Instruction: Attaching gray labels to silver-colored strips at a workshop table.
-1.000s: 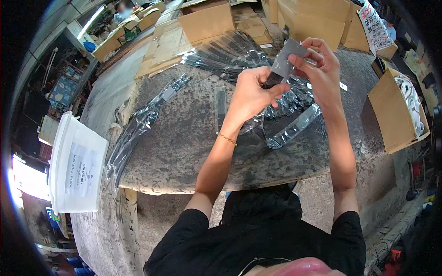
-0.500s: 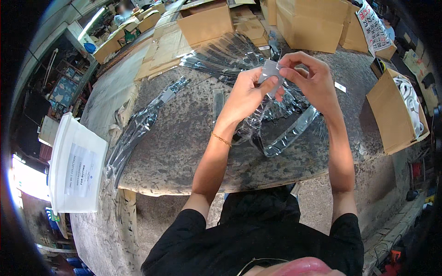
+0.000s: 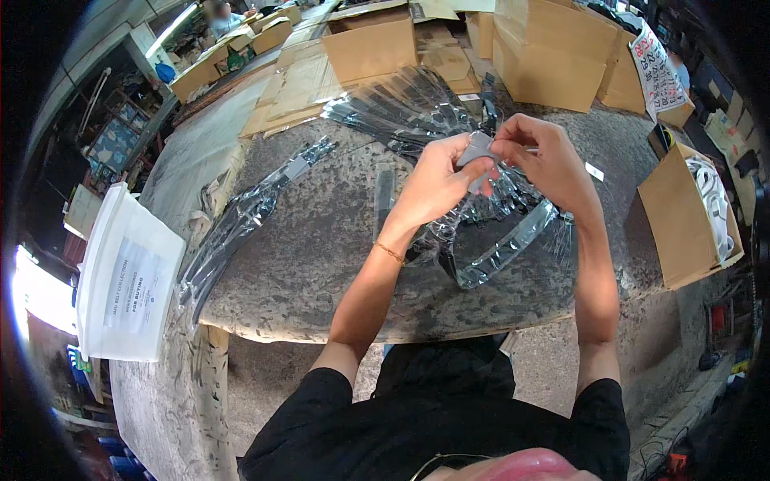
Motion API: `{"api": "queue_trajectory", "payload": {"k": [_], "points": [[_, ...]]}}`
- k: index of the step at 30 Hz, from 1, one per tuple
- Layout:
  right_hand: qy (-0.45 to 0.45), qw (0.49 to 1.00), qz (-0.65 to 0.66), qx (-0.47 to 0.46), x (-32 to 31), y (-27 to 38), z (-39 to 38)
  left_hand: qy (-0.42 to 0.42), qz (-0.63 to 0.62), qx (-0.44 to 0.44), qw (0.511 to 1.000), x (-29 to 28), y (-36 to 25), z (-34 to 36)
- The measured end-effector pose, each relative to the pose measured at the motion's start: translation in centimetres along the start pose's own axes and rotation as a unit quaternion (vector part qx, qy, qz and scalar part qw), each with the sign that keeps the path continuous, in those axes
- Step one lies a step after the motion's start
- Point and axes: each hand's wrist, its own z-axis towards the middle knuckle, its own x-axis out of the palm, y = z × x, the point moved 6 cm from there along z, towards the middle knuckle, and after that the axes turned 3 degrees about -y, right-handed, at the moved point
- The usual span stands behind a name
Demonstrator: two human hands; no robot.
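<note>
Over the pile of dark strap-like items in clear plastic, my left hand is closed on a small grey card, with the thumb across it. My right hand pinches the same card from the right, fingers bent. Below my hands lies one long wrapped dark strap, bent into a loop on the stained table. Another bundle of wrapped straps lies to the left. A narrow clear sleeve is beside my left hand.
A white plastic bin stands at the left. Cardboard boxes line the back. An open carton with white coiled items is at the right. A calendar sheet is at the back right. A person is in the far background.
The grey card has come down and left from a raised position and is now more covered by my fingers. My right hand has moved lower, and the looped strap has shifted.
</note>
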Motion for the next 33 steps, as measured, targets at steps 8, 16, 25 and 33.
{"api": "queue_trajectory", "payload": {"k": [8,16,25,33], "points": [[-0.001,0.989,0.144,0.024,-0.3,-1.1,0.8,0.048,0.017,-0.046,0.998,-0.2,0.1,-0.6],[-0.010,0.993,0.119,-0.009,-0.3,-0.6,0.5,-0.002,-0.025,-0.009,1.000,-0.2,1.1,-1.4],[-0.127,0.987,0.093,-0.011,-1.9,0.5,-0.3,-0.090,0.215,-0.011,0.972,-2.2,1.1,-3.1],[-0.171,0.983,0.042,-0.054,-2.7,1.8,-0.6,-0.175,0.054,0.058,0.981,-1.6,0.3,-2.6]]}}
